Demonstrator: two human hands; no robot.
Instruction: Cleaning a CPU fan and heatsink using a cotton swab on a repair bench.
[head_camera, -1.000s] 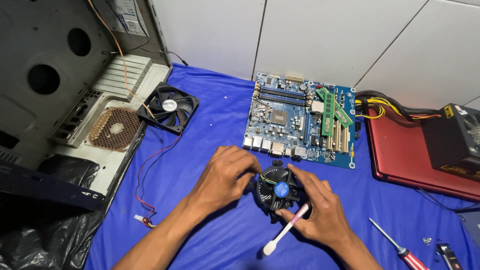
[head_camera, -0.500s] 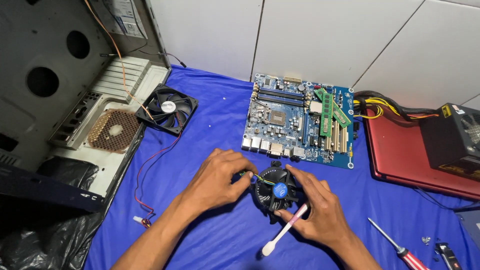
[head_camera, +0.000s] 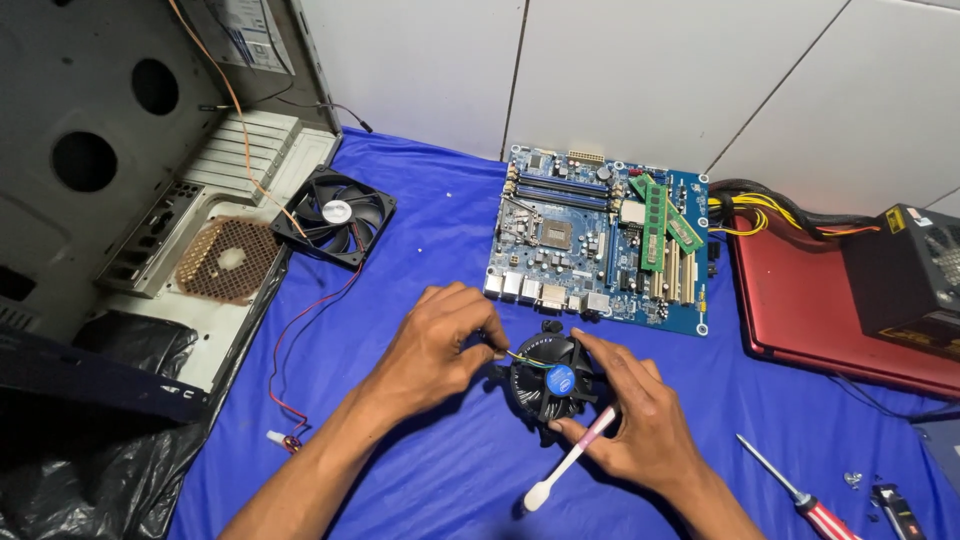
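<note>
Two bare hands meet over a round black CPU cooler fan (head_camera: 553, 385) with a blue centre sticker, which sits on the blue cloth (head_camera: 420, 250) just in front of the motherboard (head_camera: 600, 240). My left hand (head_camera: 435, 350) has its fingers curled, pinching at the cooler's left edge where thin wires come out. My right hand (head_camera: 630, 425) rests against the cooler's right side, fingers closed around a pink-handled swab (head_camera: 568, 462) whose white tip points toward me.

Green memory sticks (head_camera: 655, 225) stand in the motherboard's slots. An open grey computer case (head_camera: 120, 200) lies at the left with no board inside; a black case fan (head_camera: 335, 215) leans at its edge. A red laptop (head_camera: 830, 310) at the right carries a black power supply (head_camera: 905, 270). One red-handled screwdriver (head_camera: 800, 495) lies near my right wrist.
</note>
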